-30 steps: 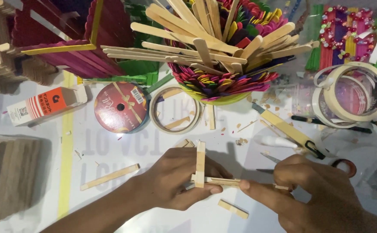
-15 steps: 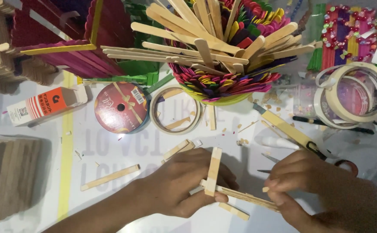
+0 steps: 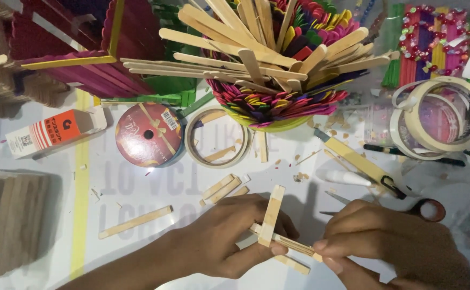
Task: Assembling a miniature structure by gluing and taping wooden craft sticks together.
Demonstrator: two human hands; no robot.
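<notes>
Since the frame half a second back, both hands have shifted a little to the right and the stick assembly has tipped, so its upright piece now leans slightly right instead of standing nearly straight. The left hand grips the wooden stick cross low in the middle of the white table, thumb and fingers pressed together on the lower end of the upright stick where it meets the crosspiece. The right hand pinches the right end of the crosspiece between thumb and fingertips, close beside the left hand but not touching it. One more plain stick lies under the assembly, poking out below the left thumb.

Just above the left hand lie 3 short stick offcuts, side by side. A loose flat stick rests well to the left on the table. Behind the hands stands a bowl of craft sticks, plain ones fanned over coloured ones. To its left sit a red ribbon spool and an empty tape ring, almost touching each other, and further left an orange and white box. On the right, 2 rolls of masking tape overlap. A yellow utility knife lies aslant just above the right hand, and red-handled scissors peek out beside that hand's knuckles.
</notes>
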